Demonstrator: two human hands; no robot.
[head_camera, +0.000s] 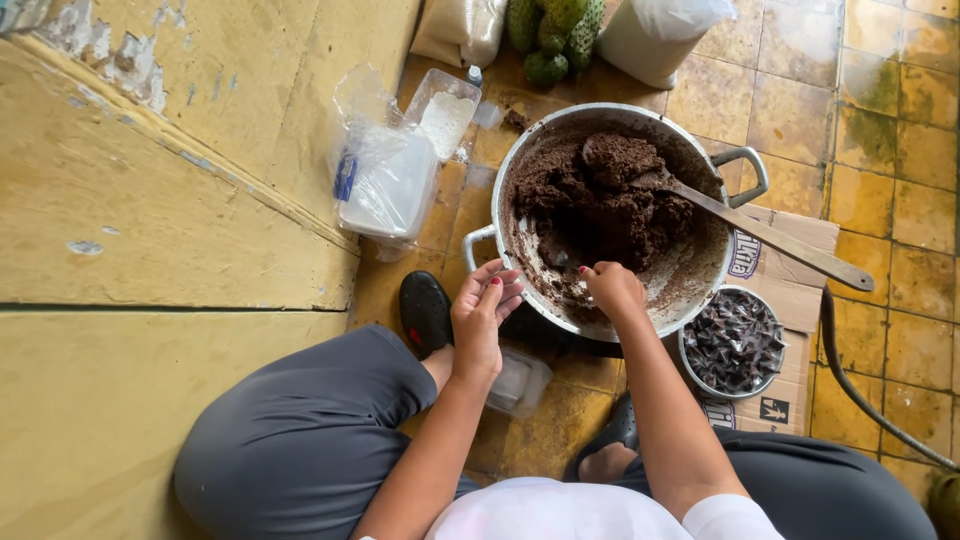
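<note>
1. The right hand (612, 288) reaches over the near rim of the pot (700, 300), fingers curled together down into the brown dough (600, 200); whether they pinch a piece I cannot tell.
2. The left hand (482, 312) sits just outside the pot's near-left rim, palm up, fingers loosely apart and cupped, holding nothing visible.
3. The dough lies ahead of both hands, heaped at the pot's middle and far side; the right hand is nearer, already at its edge.
4. A wooden spoon (770, 235) stands in the dough, its long axis running from the pot's centre out over the right rim, handle pointing right and toward the person.
5. Right of the pot, a small bowl (735, 342) of dark folded pieces rests on flattened brown cardboard (800, 300) with a printed oval label and a small black symbol.
6. Left of the pot, against the yellow wall, a clear lidded box (385, 185) wrapped in plastic carries a blue label; behind it stands an open tub (443, 112) of white powder.
7. At the far edge lie pale sacks (655, 35) and green spiky fruit (555, 35).
</note>
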